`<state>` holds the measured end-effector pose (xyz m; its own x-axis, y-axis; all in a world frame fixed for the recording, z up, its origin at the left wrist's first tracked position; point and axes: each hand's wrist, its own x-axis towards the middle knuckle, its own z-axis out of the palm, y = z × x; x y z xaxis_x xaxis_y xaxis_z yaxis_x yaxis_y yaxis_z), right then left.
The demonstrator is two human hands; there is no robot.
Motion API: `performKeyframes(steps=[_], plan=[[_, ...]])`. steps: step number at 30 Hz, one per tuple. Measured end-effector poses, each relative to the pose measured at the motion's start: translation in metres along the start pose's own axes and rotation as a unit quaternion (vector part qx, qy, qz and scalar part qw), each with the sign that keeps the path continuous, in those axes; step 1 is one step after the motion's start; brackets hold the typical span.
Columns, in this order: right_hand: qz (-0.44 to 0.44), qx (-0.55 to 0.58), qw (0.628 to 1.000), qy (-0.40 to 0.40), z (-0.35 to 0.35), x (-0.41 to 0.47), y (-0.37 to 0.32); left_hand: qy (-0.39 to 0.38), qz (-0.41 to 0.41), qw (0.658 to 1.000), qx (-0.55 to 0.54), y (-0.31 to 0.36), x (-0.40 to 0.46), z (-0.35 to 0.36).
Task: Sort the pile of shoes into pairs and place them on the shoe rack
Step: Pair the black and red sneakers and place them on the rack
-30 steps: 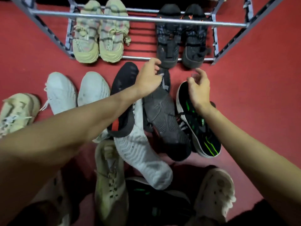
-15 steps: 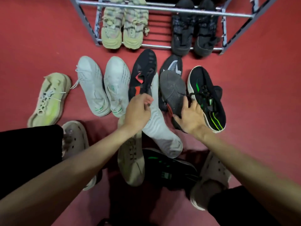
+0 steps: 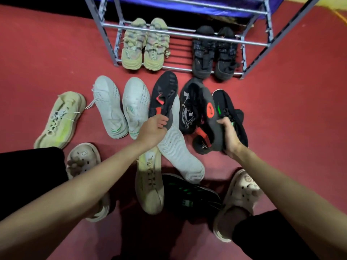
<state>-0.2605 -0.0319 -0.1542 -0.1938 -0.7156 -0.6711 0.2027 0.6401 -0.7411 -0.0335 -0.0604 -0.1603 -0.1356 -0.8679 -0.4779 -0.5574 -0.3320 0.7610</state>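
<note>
Pairing step: black-and-red knit sneakers, one per hand.
Left hand point(image 3: 153, 131) grip holds black sneaker with red accents point(image 3: 163, 94); right hand point(image 3: 230, 136) grip holds its tipped-up mate point(image 3: 203, 117); next, metal-bar shoe rack point(image 3: 180, 33) beyond.

Both bare forearms reach forward and down; the left hand point(image 3: 153, 131) and right hand point(image 3: 230, 136) each have fingers curled closed, gripping.

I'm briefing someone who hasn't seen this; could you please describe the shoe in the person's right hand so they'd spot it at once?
Start at the metal shoe rack; on the red floor in front of its black pair, the right hand grips a black shoe tipped on its side. Unlike neighbours, its dark sole shows an orange oval patch.
</note>
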Motion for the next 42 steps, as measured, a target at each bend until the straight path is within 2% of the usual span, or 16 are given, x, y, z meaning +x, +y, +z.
performKeyframes(steps=[2, 4, 8, 11, 13, 15, 17, 19, 21, 24, 27, 29, 31, 33, 35, 42], plan=[[0.045, 0.176, 0.980, -0.081, -0.009, -0.013, -0.006, 0.000, -0.006, 0.999, -0.035, 0.010, -0.001, 0.000], [0.093, 0.242, 0.955, -0.144, -0.013, -0.026, -0.007, 0.002, -0.010, 0.998, -0.066, 0.020, -0.002, 0.001], [0.145, 0.237, 0.939, -0.202, -0.017, -0.030, 0.003, -0.003, -0.037, 0.986, -0.160, 0.033, -0.002, -0.001], [0.165, 0.176, 0.943, -0.228, -0.014, -0.033, 0.010, -0.031, -0.061, 0.965, -0.251, 0.029, -0.004, -0.002], [0.179, 0.159, 0.941, -0.237, -0.008, -0.034, 0.012, -0.016, -0.051, 0.962, -0.268, 0.022, -0.005, -0.001], [0.173, 0.142, 0.951, -0.215, 0.000, -0.030, 0.013, 0.016, -0.058, 0.958, -0.281, 0.016, 0.000, -0.001], [0.135, 0.073, 0.968, -0.198, 0.007, -0.025, 0.015, 0.035, -0.057, 0.963, -0.262, 0.013, 0.011, -0.004], [0.081, -0.032, 0.978, -0.190, 0.012, -0.022, 0.021, 0.035, -0.036, 0.976, -0.211, 0.018, 0.021, -0.009], [0.005, -0.105, 0.986, -0.127, 0.018, -0.020, 0.024, 0.018, 0.001, 0.982, -0.188, 0.027, 0.030, -0.014], [-0.058, -0.048, 0.996, -0.050, 0.023, -0.017, 0.019, 0.011, 0.043, 0.989, -0.144, 0.041, 0.041, -0.022], [-0.104, -0.025, 0.994, 0.001, 0.026, -0.009, 0.011, 0.095, 0.051, 0.994, -0.027, 0.030, 0.050, -0.029], [-0.121, -0.011, 0.992, 0.026, 0.028, -0.006, 0.011, 0.138, 0.005, 0.989, 0.057, 0.017, 0.050, -0.031], [-0.124, -0.006, 0.991, 0.052, 0.027, -0.002, 0.014, 0.103, -0.078, 0.988, 0.081, 0.004, 0.047, -0.029], [-0.119, -0.005, 0.991, 0.066, 0.026, 0.001, 0.017, 0.043, -0.151, 0.985, 0.073, -0.006, 0.043, -0.023], [-0.115, -0.011, 0.991, 0.069, 0.023, 0.003, 0.021, 0.021, -0.166, 0.985, 0.050, -0.017, 0.044, -0.015], [-0.133, -0.052, 0.989, 0.050, 0.016, -0.001, 0.023, 0.035, -0.206, 0.973, -0.099, -0.015, 0.048, -0.001]])
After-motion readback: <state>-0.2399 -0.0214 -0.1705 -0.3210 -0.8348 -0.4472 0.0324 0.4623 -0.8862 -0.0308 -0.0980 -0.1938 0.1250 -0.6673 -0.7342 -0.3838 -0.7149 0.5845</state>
